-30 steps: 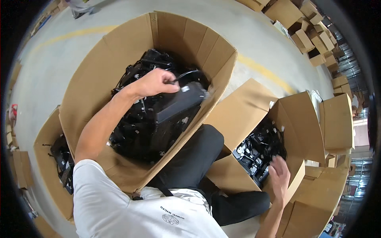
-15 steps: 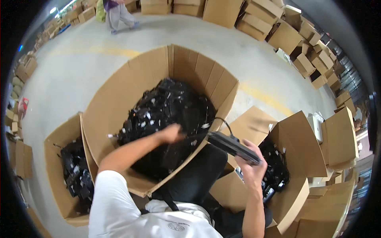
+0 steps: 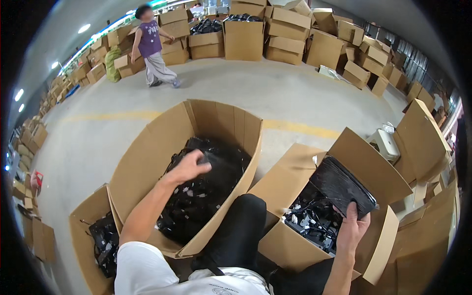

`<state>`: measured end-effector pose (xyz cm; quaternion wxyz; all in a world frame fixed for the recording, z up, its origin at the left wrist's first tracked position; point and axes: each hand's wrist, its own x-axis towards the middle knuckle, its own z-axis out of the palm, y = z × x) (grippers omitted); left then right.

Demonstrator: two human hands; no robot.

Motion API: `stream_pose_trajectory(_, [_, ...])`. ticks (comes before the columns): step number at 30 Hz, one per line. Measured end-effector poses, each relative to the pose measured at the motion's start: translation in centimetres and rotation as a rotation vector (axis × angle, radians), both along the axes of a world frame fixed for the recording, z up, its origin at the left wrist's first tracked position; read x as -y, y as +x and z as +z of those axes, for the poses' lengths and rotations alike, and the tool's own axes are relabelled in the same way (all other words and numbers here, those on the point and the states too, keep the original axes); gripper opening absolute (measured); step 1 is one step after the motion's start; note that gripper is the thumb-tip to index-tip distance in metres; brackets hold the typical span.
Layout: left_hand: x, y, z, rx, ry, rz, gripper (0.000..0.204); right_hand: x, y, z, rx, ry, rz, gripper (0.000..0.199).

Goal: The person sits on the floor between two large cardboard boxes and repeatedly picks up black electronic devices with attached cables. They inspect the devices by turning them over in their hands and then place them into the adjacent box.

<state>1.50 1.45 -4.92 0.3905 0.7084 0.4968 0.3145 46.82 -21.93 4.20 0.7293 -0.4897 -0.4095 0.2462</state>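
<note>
My right hand (image 3: pixel 352 230) grips a flat black device (image 3: pixel 342 188) by its lower corner and holds it tilted over the open cardboard box (image 3: pixel 373 162) on my right, which holds black parts with white tags (image 3: pixel 312 220). My left hand (image 3: pixel 189 166) reaches into the big open cardboard box (image 3: pixel 147 147) in front of me, fingers curled down onto the heap of black parts and cables (image 3: pixel 206 187). Whether it grips one of them I cannot tell.
A smaller box of black parts (image 3: pixel 101 241) stands at my lower left. More open cartons (image 3: pixel 423 132) crowd the right side, with a white stool (image 3: pixel 384 142) among them. Stacked boxes (image 3: pixel 246 34) line the far wall. A person (image 3: pixel 153 46) walks across the concrete floor at the back.
My right hand has carried the black device from the middle to above the right box. My left hand stays on the heap in the big box. My view has tilted up.
</note>
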Motion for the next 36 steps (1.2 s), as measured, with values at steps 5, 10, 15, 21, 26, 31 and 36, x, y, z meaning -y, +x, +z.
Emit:
stream_pose_trajectory(5, [7.8,12.7,12.2,0.7,0.033,0.068,0.037,-1.2,-3.8,2.2,0.482,0.187,-0.258,0.041])
stream_pose_trajectory(10, [15.6,21.1,12.4,0.915,0.307,-0.287,0.066,-0.9,-9.6,3.6,0.808,0.316,-0.223,0.068])
stream_pose_trajectory(15, [17.0,25.4,13.7,0.744,0.062,-0.169,0.071,2.2,-9.3,2.0,0.811,0.186,-0.149,0.058])
stream_pose_trajectory(21, [17.3,23.5,13.2,0.631,0.023,-0.555,0.072,5.8,-1.1,4.0,0.336,0.201,-0.403,0.044])
stream_pose_trajectory(26, [19.2,25.9,11.7,0.451,-0.045,-0.533,0.072,5.0,-1.2,-2.0,-0.241,-0.034,-0.061,0.038])
stream_pose_trajectory(31, [20.7,25.3,7.8,0.381,0.288,-0.379,0.098,5.2,-4.3,-7.0,-0.403,-0.024,-0.139,0.04])
stream_pose_trajectory(36, [19.9,27.3,8.1,0.369,0.081,-0.321,0.09,8.7,-3.2,-6.4,-0.214,-0.052,-0.064,0.066])
